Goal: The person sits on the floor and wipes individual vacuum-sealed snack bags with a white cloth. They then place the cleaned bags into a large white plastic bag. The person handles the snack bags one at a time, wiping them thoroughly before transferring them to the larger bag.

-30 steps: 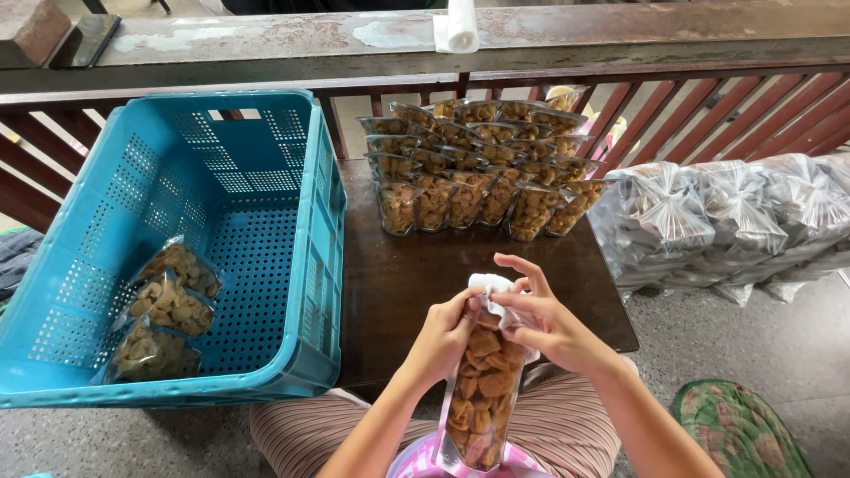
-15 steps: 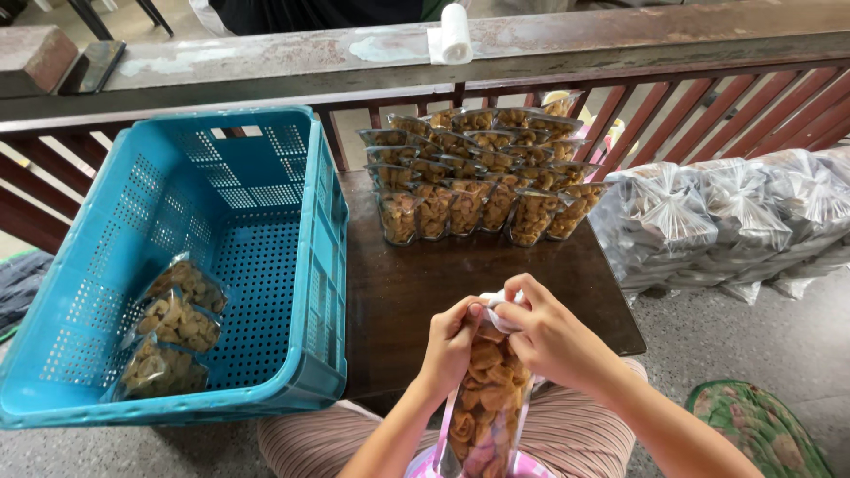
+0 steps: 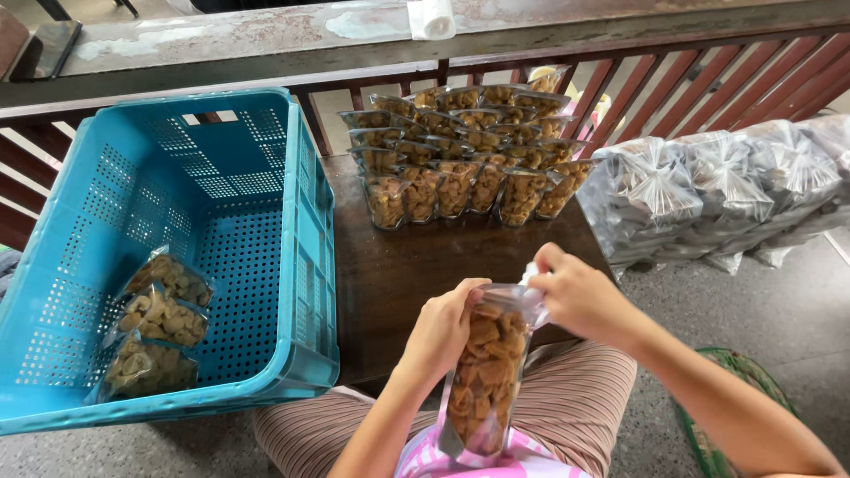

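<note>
A clear plastic stand-up pouch filled with golden-brown fried snack pieces (image 3: 485,376) is held above the person's lap, its long axis running nearly upright with a slight lean: the sealed top edge points up and to the right, away from the person, and the base points down toward the pink cloth (image 3: 460,462) on the striped trousers (image 3: 575,403). The left hand (image 3: 443,332) is wrapped around the pouch's upper left side, fingers curled closed on the film. The right hand (image 3: 580,296) is pinched tightly on the top right corner of the pouch, thumb and fingers pressed together over the seal. Just beyond the hands lies a dark brown wooden table (image 3: 398,265), and at its far end stand rows of matching filled clear pouches (image 3: 465,155), upright and packed side by side. To the left, touching the table edge, sits a large turquoise perforated plastic crate (image 3: 221,159) with three filled pouches (image 3: 155,323) lying flat in its near corner. To the right of the table is a heap of tied clear plastic bags (image 3: 717,190), and behind everything runs a red-brown wooden railing (image 3: 673,80).
</note>
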